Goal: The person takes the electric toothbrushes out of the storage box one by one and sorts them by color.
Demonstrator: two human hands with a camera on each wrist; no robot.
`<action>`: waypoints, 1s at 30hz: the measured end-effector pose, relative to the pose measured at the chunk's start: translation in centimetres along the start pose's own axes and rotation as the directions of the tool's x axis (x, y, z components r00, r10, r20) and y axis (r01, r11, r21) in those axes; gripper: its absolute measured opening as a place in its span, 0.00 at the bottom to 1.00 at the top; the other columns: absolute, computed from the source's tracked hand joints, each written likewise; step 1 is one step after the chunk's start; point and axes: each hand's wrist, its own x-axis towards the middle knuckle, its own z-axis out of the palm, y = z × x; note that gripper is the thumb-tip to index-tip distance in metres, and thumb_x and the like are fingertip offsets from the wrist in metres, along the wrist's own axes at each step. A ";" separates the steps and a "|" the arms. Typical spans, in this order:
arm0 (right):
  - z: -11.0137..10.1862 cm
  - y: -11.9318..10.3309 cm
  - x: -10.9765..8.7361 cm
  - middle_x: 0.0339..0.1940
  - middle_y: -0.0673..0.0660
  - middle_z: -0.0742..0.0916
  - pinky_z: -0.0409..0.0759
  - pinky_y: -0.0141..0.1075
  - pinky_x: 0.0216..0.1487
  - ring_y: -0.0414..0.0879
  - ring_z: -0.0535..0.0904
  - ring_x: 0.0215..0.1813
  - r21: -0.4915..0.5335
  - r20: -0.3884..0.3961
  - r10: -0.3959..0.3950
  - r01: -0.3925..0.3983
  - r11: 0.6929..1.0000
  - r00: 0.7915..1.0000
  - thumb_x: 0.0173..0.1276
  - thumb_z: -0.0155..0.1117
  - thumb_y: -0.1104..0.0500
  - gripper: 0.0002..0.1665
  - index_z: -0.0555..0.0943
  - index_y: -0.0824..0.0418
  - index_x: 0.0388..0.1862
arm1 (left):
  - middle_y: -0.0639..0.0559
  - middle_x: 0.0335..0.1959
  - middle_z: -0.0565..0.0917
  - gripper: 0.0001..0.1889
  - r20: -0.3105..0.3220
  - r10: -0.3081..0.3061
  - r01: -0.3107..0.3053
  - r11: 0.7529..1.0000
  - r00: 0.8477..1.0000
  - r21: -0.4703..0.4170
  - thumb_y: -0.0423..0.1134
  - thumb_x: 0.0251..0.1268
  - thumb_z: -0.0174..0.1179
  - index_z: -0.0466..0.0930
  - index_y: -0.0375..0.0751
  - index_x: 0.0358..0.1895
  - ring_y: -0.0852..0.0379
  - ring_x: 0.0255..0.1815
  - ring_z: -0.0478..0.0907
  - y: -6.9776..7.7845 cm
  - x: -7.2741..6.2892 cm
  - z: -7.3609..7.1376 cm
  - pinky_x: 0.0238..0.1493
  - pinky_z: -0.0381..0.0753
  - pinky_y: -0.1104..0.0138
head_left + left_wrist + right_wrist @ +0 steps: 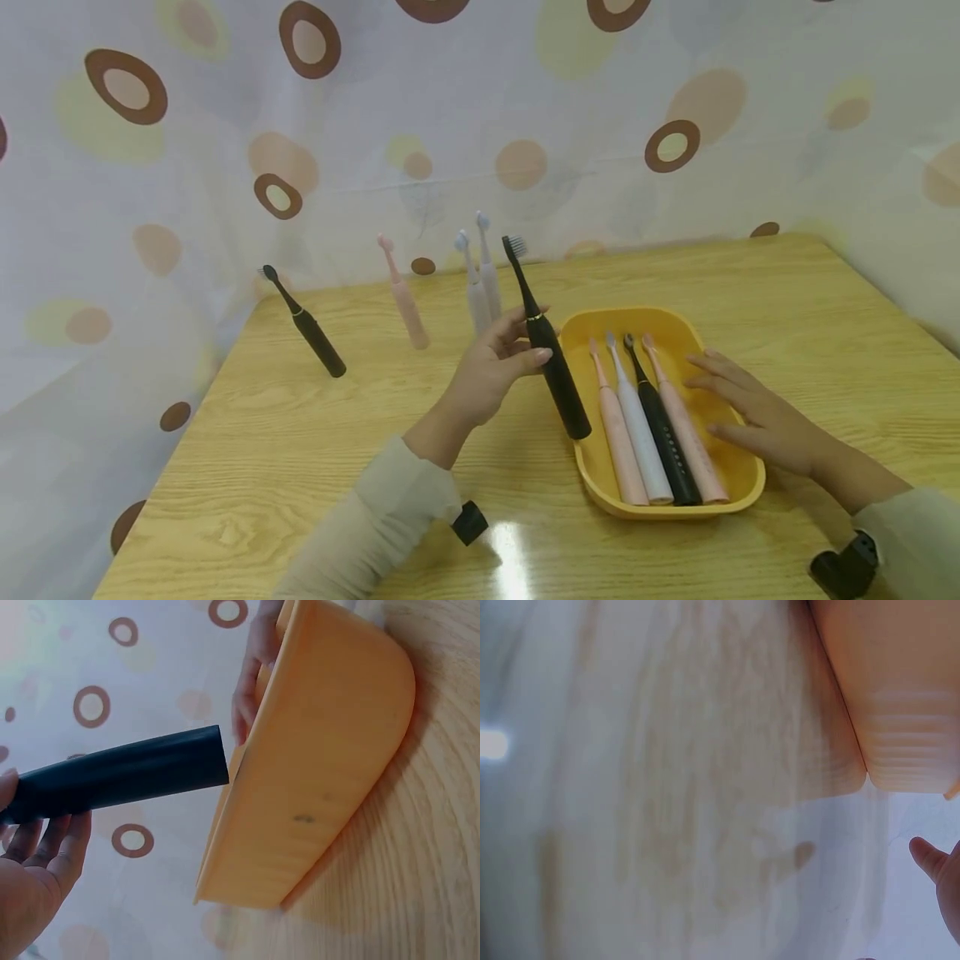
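Note:
My left hand (487, 367) pinches a black electric toothbrush (558, 383), bristles up and tilted, over the left rim of a yellow tray (738, 492). In the left wrist view, the black handle (142, 769) points its base toward the tray's side (337, 750). Inside the tray lie a pink toothbrush (624, 450), a white one (647, 442), a black one (667, 446) and another pink one (693, 446), side by side. My right hand (765, 417) is at the tray's right rim with fingers extended, holding nothing. Only part of it (945, 885) shows in the right wrist view.
On the wooden table (300, 475) a black toothbrush (318, 342) stands far left. Further back stand a pink toothbrush (407, 312) and two white ones, one (477, 300) in front of the other (489, 279). A patterned cloth (450, 100) hangs behind the table.

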 end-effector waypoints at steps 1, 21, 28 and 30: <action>0.0 0.0 0.0 0.65 0.57 0.59 0.41 0.49 0.61 0.46 0.39 0.67 -0.001 0.000 -0.001 0.001 1.000 1.000 0.52 0.60 0.66 0.28 0.67 0.64 0.54 | 0.36 0.46 0.71 0.24 -0.009 0.004 -0.004 1.000 1.000 0.003 0.23 0.58 0.49 0.61 0.36 0.59 0.54 0.41 0.74 0.1 -0.1 -0.2 0.44 0.74 0.59; 0.0 -0.1 -0.1 0.65 0.60 0.58 0.42 0.61 0.57 0.46 0.38 0.67 0.038 0.027 0.040 -0.041 0.998 0.999 0.54 0.58 0.67 0.28 0.66 0.66 0.56 | 0.36 0.49 0.69 0.23 -0.193 -0.046 0.068 0.992 0.980 0.106 0.26 0.57 0.52 0.63 0.38 0.58 0.52 0.44 0.72 0.8 -3.4 -6.0 0.47 0.72 0.60; 0.0 -0.3 -0.1 0.65 0.60 0.57 0.42 0.64 0.55 0.46 0.38 0.67 0.044 0.031 0.052 -0.053 0.998 0.998 0.54 0.57 0.67 0.28 0.65 0.67 0.56 | 0.38 0.51 0.70 0.23 -0.297 -0.073 0.120 0.982 0.952 0.142 0.28 0.57 0.53 0.64 0.41 0.57 0.51 0.47 0.71 0.9 -4.6 -8.1 0.47 0.72 0.62; 0.0 -0.3 -0.1 0.65 0.60 0.57 0.42 0.64 0.55 0.46 0.38 0.67 0.045 0.031 0.051 -0.052 0.998 0.998 0.54 0.57 0.67 0.28 0.65 0.67 0.56 | 0.40 0.50 0.71 0.22 -0.332 -0.073 0.129 0.980 0.940 0.150 0.28 0.57 0.54 0.64 0.40 0.57 0.51 0.47 0.71 0.9 -5.1 -8.7 0.47 0.72 0.62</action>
